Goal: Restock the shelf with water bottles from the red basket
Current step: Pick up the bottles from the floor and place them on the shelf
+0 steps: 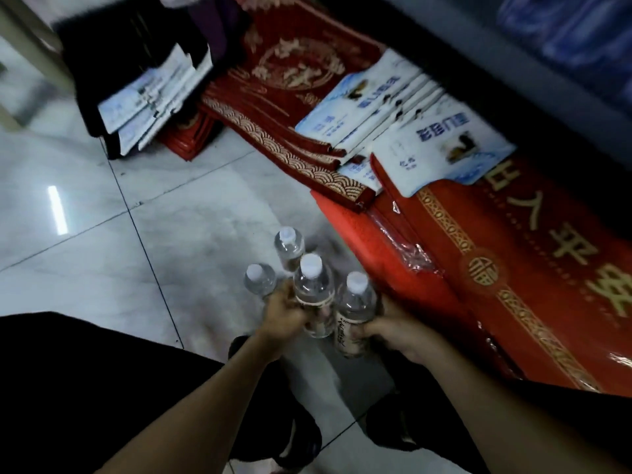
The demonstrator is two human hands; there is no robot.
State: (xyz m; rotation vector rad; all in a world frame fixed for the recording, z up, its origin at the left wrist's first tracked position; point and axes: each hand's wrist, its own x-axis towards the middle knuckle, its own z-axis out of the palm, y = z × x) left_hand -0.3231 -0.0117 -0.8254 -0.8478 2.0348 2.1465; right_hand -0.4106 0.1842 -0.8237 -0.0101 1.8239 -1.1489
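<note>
Several clear water bottles with white caps are bunched upright in front of me above the tiled floor. My left hand grips the cluster on the left, fingers curled round the middle bottle, with two more bottles behind it. My right hand grips the rightmost bottle by its labelled body. The red basket is not in view. A grey shelf edge runs along the upper right.
Stacks of red and gold mats lie on the floor to the right, with white and blue packets on top. A dark rack with packets stands at the upper left. Pale floor tiles stretch to the left.
</note>
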